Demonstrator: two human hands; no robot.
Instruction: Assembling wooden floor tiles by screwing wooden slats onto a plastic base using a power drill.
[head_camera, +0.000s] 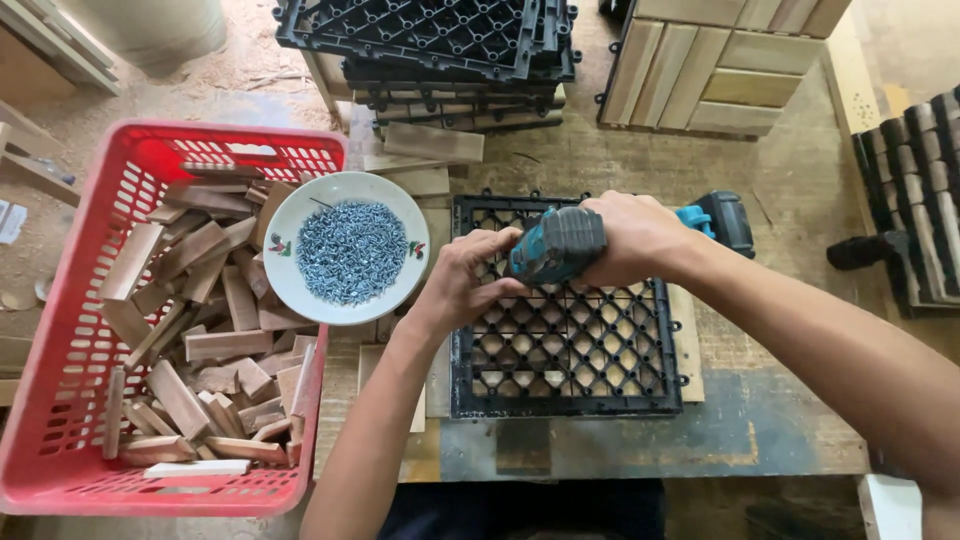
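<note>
Over a black plastic grid tile (565, 345) on the workbench (780, 420), the right hand (630, 238) grips a teal cordless driver (556, 245), its bit hidden; the left hand (465, 275), fingers curled, steadies its nose. Nearby, a bowl of screws (348, 248) rests on a red crate (60, 400).

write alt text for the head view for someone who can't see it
Right hand grips a teal cordless drill over a black plastic grid, left hand steadying its nose. Beside it, a bowl of screws rests on a red basket of wood offcuts.
</note>
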